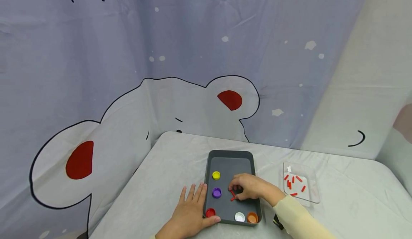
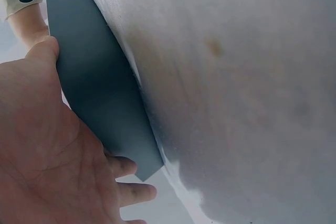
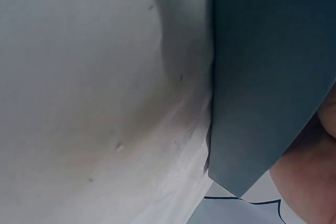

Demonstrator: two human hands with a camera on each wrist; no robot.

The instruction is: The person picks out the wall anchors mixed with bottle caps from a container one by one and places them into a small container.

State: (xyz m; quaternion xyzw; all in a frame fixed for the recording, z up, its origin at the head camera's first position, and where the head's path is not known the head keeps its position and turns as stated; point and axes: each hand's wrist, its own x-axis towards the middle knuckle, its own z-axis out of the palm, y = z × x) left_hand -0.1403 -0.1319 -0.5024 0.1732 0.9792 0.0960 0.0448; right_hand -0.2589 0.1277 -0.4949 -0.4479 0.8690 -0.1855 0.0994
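Observation:
A dark grey rectangular tray (image 1: 225, 210) lies on the white-covered table. My left hand (image 1: 190, 210) rests with spread fingers against its left side, the thumb at the near rim; the left wrist view shows that palm (image 2: 47, 145) beside the tray wall (image 2: 100, 72). Over the tray's right part, my right hand (image 1: 252, 187) has curled fingers, with a small red stick (image 1: 233, 193) between index finger and thumb. Another red stick (image 1: 232, 199) lies at its lower end, near the thumb. The right wrist view shows mostly tray wall (image 3: 257, 87) and part of the hand.
Small round caps sit in the tray: yellow (image 1: 216, 175), purple (image 1: 217, 192), red (image 1: 210, 212), white (image 1: 239, 217) and an orange cap (image 1: 252, 217). Right of the tray stands a clear plastic box (image 1: 310, 192) holding several red sticks (image 1: 293, 179). A printed cloth (image 1: 193, 35) hangs behind the table.

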